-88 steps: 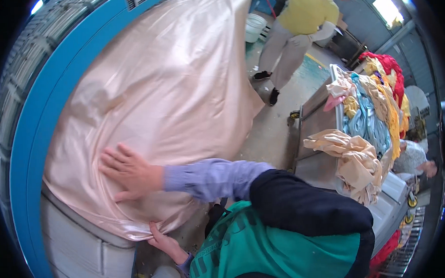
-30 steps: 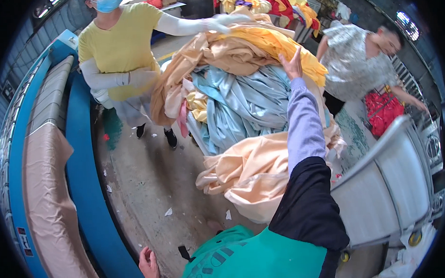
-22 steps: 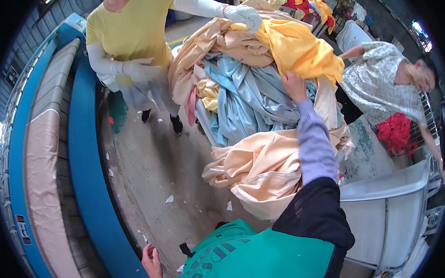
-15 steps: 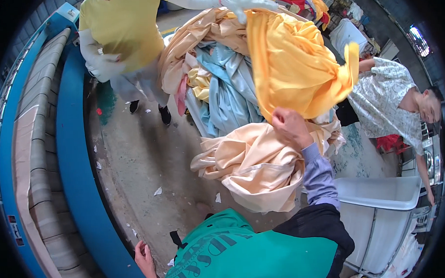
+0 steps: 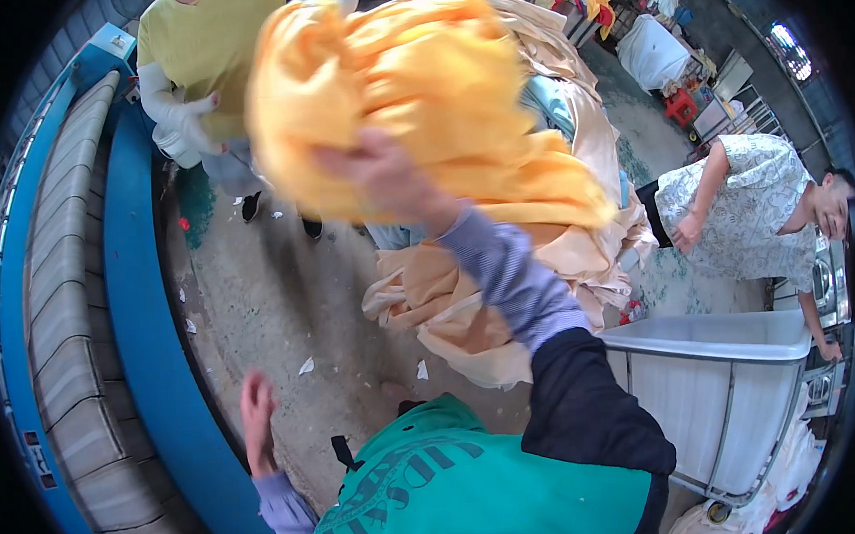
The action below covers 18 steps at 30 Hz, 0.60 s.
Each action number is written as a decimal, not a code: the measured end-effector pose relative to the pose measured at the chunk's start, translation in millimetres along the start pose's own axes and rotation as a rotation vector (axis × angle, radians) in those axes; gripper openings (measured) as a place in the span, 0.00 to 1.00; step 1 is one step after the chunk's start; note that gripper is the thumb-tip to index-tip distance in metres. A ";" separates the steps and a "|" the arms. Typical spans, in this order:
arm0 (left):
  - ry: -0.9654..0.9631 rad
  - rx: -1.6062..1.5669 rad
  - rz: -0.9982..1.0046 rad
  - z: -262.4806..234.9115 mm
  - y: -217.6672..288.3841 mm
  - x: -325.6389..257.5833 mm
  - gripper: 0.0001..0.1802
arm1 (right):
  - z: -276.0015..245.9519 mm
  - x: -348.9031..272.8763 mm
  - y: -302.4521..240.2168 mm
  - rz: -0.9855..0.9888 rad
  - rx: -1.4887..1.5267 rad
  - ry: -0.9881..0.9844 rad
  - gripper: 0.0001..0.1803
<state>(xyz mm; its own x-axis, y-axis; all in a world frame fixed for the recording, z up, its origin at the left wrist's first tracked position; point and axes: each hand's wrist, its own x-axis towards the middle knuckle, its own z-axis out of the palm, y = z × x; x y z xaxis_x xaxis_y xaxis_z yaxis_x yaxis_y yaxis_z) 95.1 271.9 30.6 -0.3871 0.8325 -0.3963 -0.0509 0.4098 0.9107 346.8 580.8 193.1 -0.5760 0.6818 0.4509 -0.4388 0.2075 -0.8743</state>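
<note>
My right hand [image 5: 377, 170] grips an orange-yellow cloth [image 5: 431, 88] and holds it up in front of me. The cloth is bunched and partly smeared by motion, and it hides much of the fabric pile behind it. Below it, peach cloth [image 5: 477, 331] spills down the near side of that pile, and a bit of light blue cloth [image 5: 549, 103] shows at its right. My left hand [image 5: 257, 414] is raised over the floor beside the blue machine; its fingers are apart, with nothing in them.
A person in a yellow shirt [image 5: 199, 49] with white sleeves stands behind the cloth. At the right stands another person in a patterned shirt [image 5: 741, 200], near a white wheeled bin [image 5: 714, 389]. A long blue machine [image 5: 152, 324] with a padded roller [image 5: 67, 327] runs along the left.
My right hand has swung left and away from me with the orange-yellow cloth. My left hand has risen. The person at the right no longer reaches toward the cloth. Peach fabric has left the roller.
</note>
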 end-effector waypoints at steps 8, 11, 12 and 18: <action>-0.076 -0.384 0.343 -41.3 78.7 60.4 0.34 | 192.6 -18.9 43.6 0.360 0.397 -0.167 0.20; 0.175 -0.216 0.367 -56.7 46.7 27.1 0.22 | 176.0 -85.9 100.2 0.639 0.527 -0.084 0.21; 0.270 -0.178 0.267 -66.5 35.9 14.2 0.21 | 168.3 -107.9 116.7 0.793 0.469 0.127 0.21; 0.377 -0.041 0.274 -151.3 19.8 -53.5 0.16 | 153.2 -177.1 134.4 0.956 0.001 0.501 0.13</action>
<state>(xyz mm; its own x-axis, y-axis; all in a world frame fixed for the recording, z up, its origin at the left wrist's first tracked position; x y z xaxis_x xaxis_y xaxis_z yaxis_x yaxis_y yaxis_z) -24.4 179.1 87.4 -0.6985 0.7114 -0.0773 0.0663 0.1719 0.9829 284.2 380.5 23.3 -0.3329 0.7705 -0.5436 0.0421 -0.5637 -0.8249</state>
